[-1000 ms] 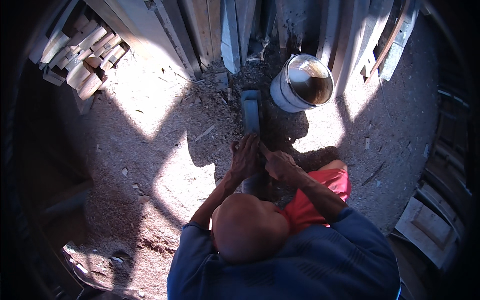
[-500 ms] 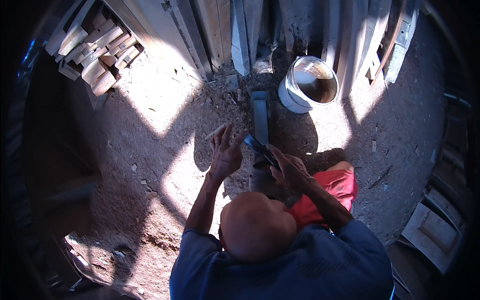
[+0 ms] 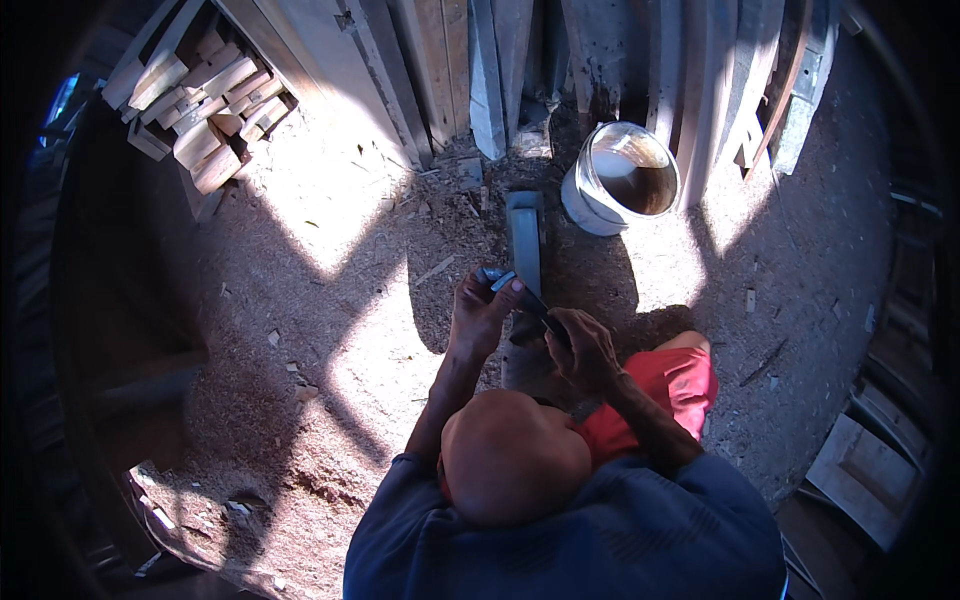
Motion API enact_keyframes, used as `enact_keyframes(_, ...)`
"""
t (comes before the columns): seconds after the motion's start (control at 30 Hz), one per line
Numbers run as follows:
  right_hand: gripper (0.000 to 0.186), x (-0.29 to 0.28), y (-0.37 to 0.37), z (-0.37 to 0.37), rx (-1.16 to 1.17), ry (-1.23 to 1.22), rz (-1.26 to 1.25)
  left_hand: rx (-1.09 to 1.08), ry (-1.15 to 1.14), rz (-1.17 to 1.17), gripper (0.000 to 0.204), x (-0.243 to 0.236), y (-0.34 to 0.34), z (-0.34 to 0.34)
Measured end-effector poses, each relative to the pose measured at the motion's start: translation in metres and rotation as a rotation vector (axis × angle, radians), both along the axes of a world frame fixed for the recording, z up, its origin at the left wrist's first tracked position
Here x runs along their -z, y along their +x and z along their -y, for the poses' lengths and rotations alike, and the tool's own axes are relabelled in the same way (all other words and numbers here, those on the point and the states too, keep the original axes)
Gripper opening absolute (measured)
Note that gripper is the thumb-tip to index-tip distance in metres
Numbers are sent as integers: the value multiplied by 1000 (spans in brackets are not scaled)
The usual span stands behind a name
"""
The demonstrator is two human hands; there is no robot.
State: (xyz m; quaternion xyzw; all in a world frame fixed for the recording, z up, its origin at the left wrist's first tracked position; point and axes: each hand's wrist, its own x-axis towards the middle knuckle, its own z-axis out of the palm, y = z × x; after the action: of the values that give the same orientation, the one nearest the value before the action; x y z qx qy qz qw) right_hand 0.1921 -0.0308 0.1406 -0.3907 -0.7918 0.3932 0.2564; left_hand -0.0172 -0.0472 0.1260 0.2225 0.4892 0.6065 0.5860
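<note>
A chisel-like tool (image 3: 535,303) with a dark handle and a shiny metal blade is held slantwise between my two hands. Wrapped round its handle end is my right hand (image 3: 583,350), fingers closed. At the blade end my left hand (image 3: 477,315) has its thumb and fingers closed on the metal, partly covering it. Just beyond the tool, a long grey block (image 3: 526,245), resembling a whetstone, lies lengthwise on the ground. My hands are above its near end. What lies under the near end is partly hidden in shadow.
A whitish bucket (image 3: 592,205) with murky liquid stands right of the block. Boards (image 3: 487,80) lean upright along the far side. Wood offcuts (image 3: 215,105) are piled at the far left. Wood chips litter the ground (image 3: 250,330). A wooden panel (image 3: 862,465) rests at the right.
My left hand has moved right and closed on the blade end; before, its fingers were spread beside the tip. My right hand still holds the handle, slightly lower and further right.
</note>
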Motion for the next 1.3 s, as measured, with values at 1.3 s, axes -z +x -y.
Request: enact_keyframes(1.3, 29, -24, -18, 14, -7, -546, -133, -3, 337, 406, 48, 25, -3, 9)
